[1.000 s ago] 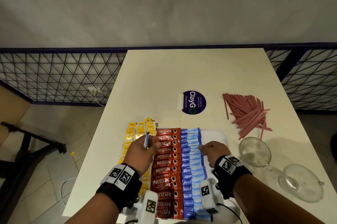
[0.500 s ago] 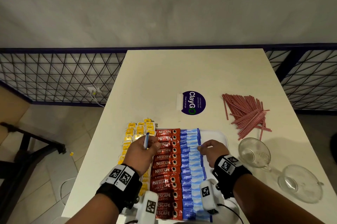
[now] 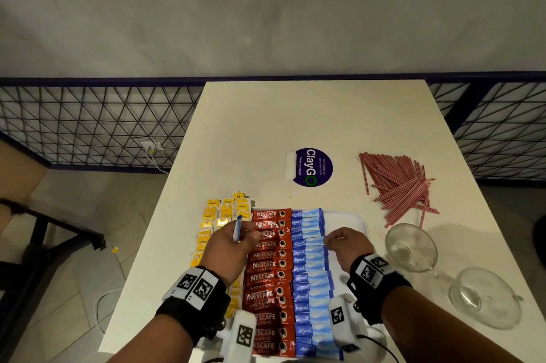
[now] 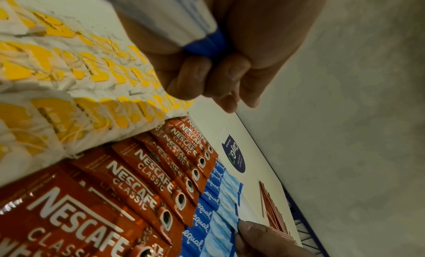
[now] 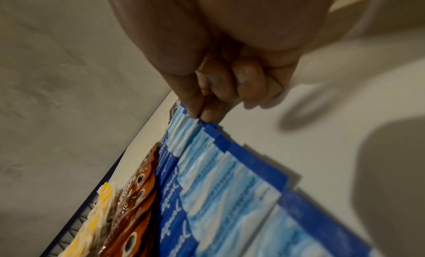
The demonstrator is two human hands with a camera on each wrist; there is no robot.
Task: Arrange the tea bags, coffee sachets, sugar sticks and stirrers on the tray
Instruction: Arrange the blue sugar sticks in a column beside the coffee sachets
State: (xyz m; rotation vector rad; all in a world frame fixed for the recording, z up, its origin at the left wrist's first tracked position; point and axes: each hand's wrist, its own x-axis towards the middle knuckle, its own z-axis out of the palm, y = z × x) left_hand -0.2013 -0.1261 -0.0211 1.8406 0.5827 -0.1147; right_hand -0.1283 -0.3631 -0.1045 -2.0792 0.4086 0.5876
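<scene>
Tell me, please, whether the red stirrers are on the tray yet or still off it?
Off it. The stirrers lie in a loose pile on the table, beyond the tray and apart from it.

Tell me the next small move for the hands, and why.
Probably the right hand, whose fingertips pinch the blue sugar row's edge, should take another sachet from the left hand's stack and lay it down; the stirrers remain off the tray.

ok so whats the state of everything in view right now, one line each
left hand: grips spare blue sugar sticks, upright
right hand: pinches the end of one stick in the sugar row
tea bags: lined up along the tray's left side
coffee sachets: in a column beside the sugar
tray: right part bare
stirrers: loose pile on the table, off the tray
two glass cups: empty
</scene>
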